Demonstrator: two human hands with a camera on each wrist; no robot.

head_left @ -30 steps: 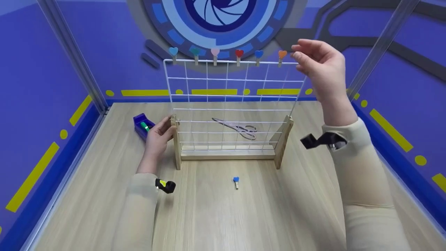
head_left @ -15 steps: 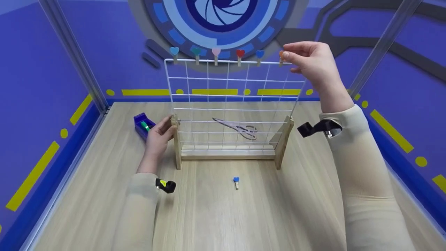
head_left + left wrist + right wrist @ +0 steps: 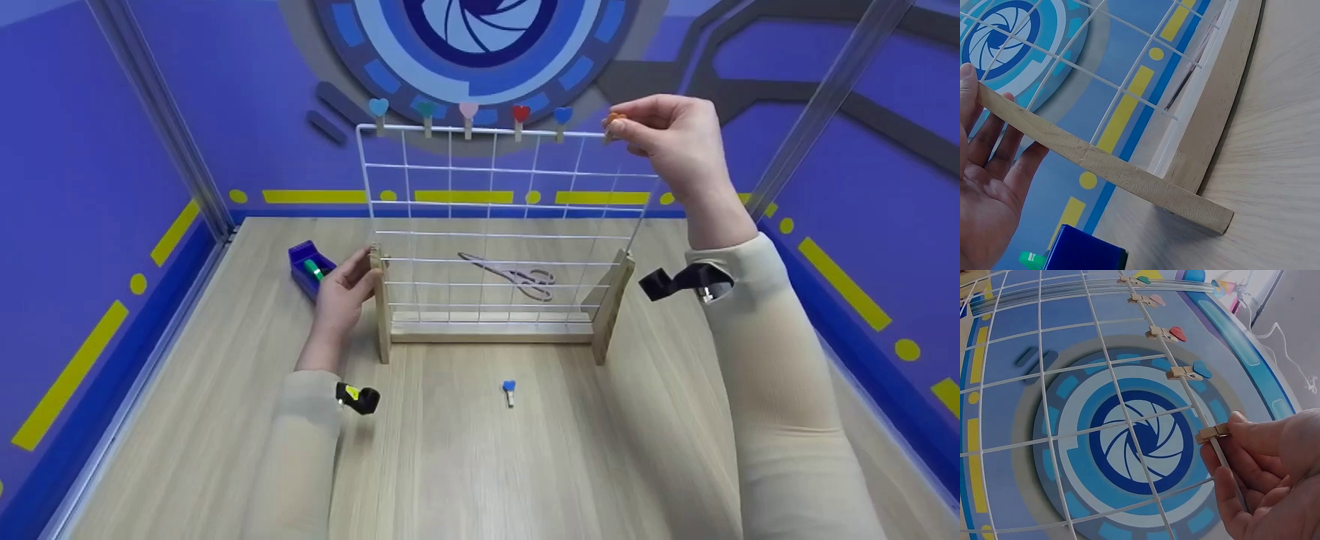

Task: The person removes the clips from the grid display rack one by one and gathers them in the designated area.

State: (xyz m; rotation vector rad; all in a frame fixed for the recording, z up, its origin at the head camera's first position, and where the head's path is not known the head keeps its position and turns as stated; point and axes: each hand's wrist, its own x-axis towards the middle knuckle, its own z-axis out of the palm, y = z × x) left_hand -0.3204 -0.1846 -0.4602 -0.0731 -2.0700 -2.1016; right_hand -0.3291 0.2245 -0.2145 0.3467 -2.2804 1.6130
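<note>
My right hand (image 3: 679,146) pinches the orange heart clothespin (image 3: 613,120) between thumb and fingers at the right end of the grid's top wire. In the right wrist view that clothespin (image 3: 1213,432) sits across the wire, its heart covered by my fingers. Along the same wire stand the light blue (image 3: 379,109), green (image 3: 427,112), pink (image 3: 469,112), red (image 3: 520,116) and blue (image 3: 562,118) heart clothespins. My left hand (image 3: 343,296) grips the left wooden post (image 3: 1100,159) of the stand that carries the white wire grid (image 3: 491,171).
Another blue heart clothespin (image 3: 510,392) lies on the table (image 3: 450,465) in front of the stand. Scissors (image 3: 517,279) lie behind the grid. A purple holder (image 3: 301,259) with a green-ended item (image 3: 313,270) is beside my left hand. Walls enclose the table.
My right hand moved left and a little down from beside the orange clothespin and took hold of it; the pin shifted slightly right. My left hand stays on the post.
</note>
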